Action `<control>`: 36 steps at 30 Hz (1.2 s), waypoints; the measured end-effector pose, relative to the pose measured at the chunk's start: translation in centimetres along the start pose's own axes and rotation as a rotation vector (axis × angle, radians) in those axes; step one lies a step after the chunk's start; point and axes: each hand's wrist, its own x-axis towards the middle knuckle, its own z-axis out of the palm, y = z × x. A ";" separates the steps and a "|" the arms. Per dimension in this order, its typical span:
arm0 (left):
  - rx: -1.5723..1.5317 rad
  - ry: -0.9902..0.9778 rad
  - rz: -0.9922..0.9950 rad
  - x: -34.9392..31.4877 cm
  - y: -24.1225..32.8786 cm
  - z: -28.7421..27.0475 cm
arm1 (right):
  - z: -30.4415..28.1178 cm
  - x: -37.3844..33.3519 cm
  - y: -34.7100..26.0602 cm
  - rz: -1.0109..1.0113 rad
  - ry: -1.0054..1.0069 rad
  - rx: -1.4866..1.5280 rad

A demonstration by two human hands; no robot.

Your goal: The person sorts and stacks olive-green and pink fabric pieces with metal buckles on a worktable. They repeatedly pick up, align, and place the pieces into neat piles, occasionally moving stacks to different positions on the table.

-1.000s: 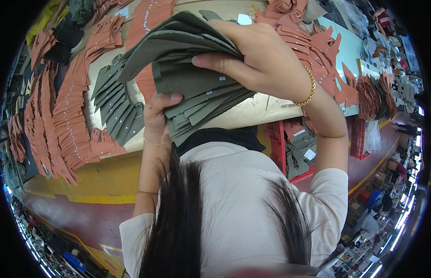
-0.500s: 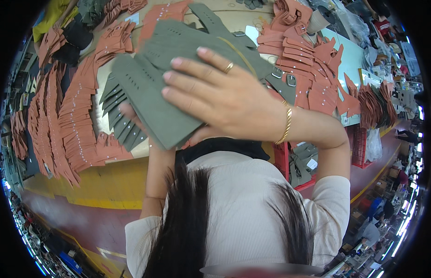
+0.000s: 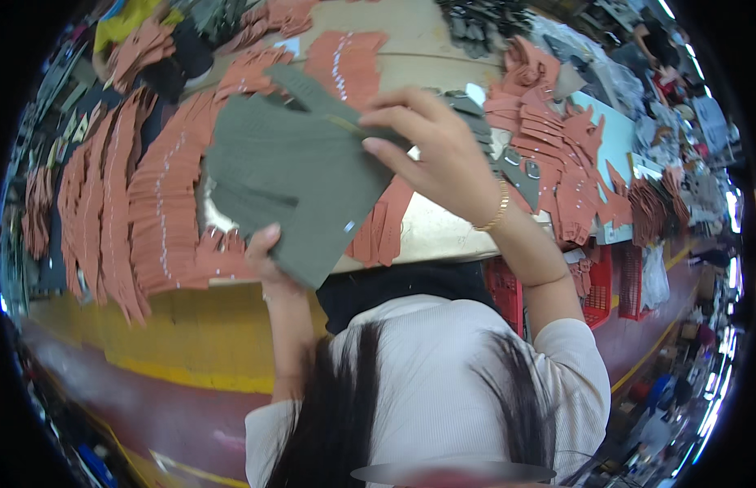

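Note:
My left hand [image 3: 268, 259] grips the near left edge of a stack of olive-green strapped pieces [image 3: 288, 183], flat and leather-like, thumb on top and the other fingers mostly hidden. The stack is held up over the table, with a small white mark near its front corner. A thin yellow band [image 3: 343, 124] crosses the stack's far right side. At the band's right end, the bent fingers of my right hand [image 3: 447, 154] close on it, thumb and index tips near each other; motion blurs the fingertips a little.
Coral-coloured pieces [image 3: 162, 203] lie in long overlapping rows at left, with more coral pieces [image 3: 549, 138] at right. Buckled green straps [image 3: 520, 171] rest beside these. Red crates [image 3: 597, 285] stand below the table's right edge. A person in yellow [image 3: 130, 28] handles coral pieces at far left.
My right hand has lifted off the stack's top and moved right to the yellow band. The stack has turned and shifted slightly; my left thumb now shows on top of it.

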 end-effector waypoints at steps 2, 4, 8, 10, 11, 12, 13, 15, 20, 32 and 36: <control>-0.059 -0.063 -0.054 -0.3 0.4 -1.6 | 1.1 0.1 0.4 0.075 0.007 0.000; -0.087 -0.071 -0.045 0.0 0.6 -2.4 | 2.2 0.2 0.4 0.032 0.035 -0.038; -0.201 -0.290 0.043 1.2 1.2 -2.9 | 2.4 1.0 0.7 0.133 0.009 0.195; 0.036 -0.147 0.292 2.4 1.1 -2.9 | 2.4 1.2 0.6 0.234 -0.129 0.506; 0.113 -0.231 0.301 3.1 1.3 -2.9 | 2.4 1.1 0.5 0.247 -0.128 0.571; 0.083 -0.326 0.139 3.5 2.5 -3.2 | 2.5 0.9 0.4 0.266 -0.131 0.640; 0.009 -0.406 -0.012 3.9 3.1 -3.3 | 2.7 0.8 0.4 0.310 -0.163 0.701; 0.033 -0.299 -0.113 4.4 3.3 -3.4 | 2.8 0.6 0.7 0.257 -0.148 0.590; 0.087 -0.095 -0.128 5.1 2.0 -2.3 | 3.1 1.0 2.0 0.268 -0.153 0.595; 0.240 -0.112 -0.026 5.4 -0.8 4.1 | 0.4 -1.5 7.6 0.354 0.052 0.539; 0.328 -0.196 0.035 6.8 -2.4 8.3 | -2.1 -3.1 10.2 0.341 0.278 0.494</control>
